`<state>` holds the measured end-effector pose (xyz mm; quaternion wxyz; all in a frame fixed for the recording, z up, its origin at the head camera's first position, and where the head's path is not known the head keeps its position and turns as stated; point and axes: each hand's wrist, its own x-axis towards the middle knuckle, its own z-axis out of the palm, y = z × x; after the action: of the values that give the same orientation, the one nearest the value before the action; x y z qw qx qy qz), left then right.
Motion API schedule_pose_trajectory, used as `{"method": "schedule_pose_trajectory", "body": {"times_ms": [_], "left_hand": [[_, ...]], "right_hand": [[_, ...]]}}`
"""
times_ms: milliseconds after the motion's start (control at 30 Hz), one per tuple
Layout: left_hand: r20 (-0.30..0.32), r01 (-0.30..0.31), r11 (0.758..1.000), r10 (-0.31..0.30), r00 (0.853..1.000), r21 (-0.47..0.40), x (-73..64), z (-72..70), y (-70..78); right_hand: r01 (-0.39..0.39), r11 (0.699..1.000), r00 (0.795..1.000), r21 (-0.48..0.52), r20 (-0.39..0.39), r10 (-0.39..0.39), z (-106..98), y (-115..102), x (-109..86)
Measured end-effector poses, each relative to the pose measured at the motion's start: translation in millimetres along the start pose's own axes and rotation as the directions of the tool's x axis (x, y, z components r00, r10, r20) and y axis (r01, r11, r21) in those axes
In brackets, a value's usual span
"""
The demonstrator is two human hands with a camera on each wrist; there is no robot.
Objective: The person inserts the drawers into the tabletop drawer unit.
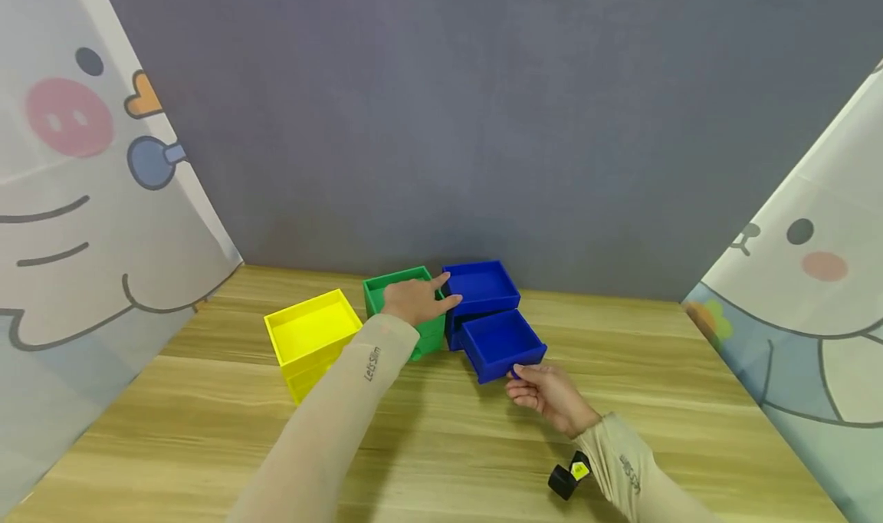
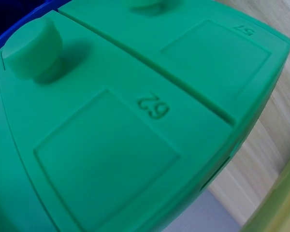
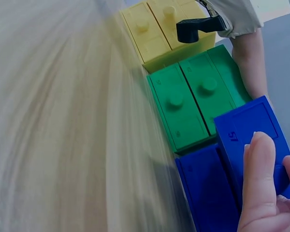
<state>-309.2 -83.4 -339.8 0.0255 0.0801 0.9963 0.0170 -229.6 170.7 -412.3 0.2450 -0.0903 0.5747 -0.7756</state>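
A blue drawer [image 1: 501,340] juts far out of the front of a small blue chest of drawers [image 1: 480,284] by the back wall. My right hand [image 1: 549,396] pinches the drawer's front knob [image 3: 281,180] between thumb and finger. My left hand [image 1: 414,300] lies over the green chest of drawers [image 1: 431,333], its outstretched fingers reaching right to the blue chest's left side. In the left wrist view, the green drawer fronts [image 2: 106,159] fill most of the picture, and the left hand is out of sight there. The pulled-out drawer's visible floor is bare.
Left of the green chest stands a yellow chest of drawers [image 1: 313,330], partly behind my left sleeve. A black wrist camera [image 1: 563,481] hangs beside my right sleeve. Behind the wooden table [image 1: 441,439] rises a grey wall [image 1: 441,124], with cartoon-printed panels on both sides.
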Motion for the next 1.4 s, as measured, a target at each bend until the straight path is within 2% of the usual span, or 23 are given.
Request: {"method": "schedule_pose_trajectory", "body": {"times_ms": [300,500,667,933,1400], "left_hand": [[0.005,0.023,1.0,-0.023,1.0,0.005,0.8,-1.5,2.5],[0.021,0.016,1.0,-0.016,1.0,0.007,-0.2,-2.5,2.9],[0.017,0.016,1.0,-0.016,1.0,0.003,0.0,-1.3,3.5],[0.011,0.017,0.999,-0.018,1.0,0.05,-0.4,-2.2,3.9],[0.009,0.014,0.999,-0.015,1.0,0.049,0.2,-1.6,3.5]], "right_hand": [[0.012,0.999,0.999,0.042,-0.036,-0.01,7.8,2.2,6.6],[0.009,0.999,0.998,0.044,-0.065,-0.006,9.6,2.4,9.0],[0.018,0.999,0.997,0.039,-0.07,-0.015,9.6,3.6,10.8],[0.017,0.999,0.997,0.04,-0.072,-0.014,8.3,6.5,13.1],[0.027,0.999,0.996,0.039,-0.091,-0.023,17.3,11.5,17.0]]}}
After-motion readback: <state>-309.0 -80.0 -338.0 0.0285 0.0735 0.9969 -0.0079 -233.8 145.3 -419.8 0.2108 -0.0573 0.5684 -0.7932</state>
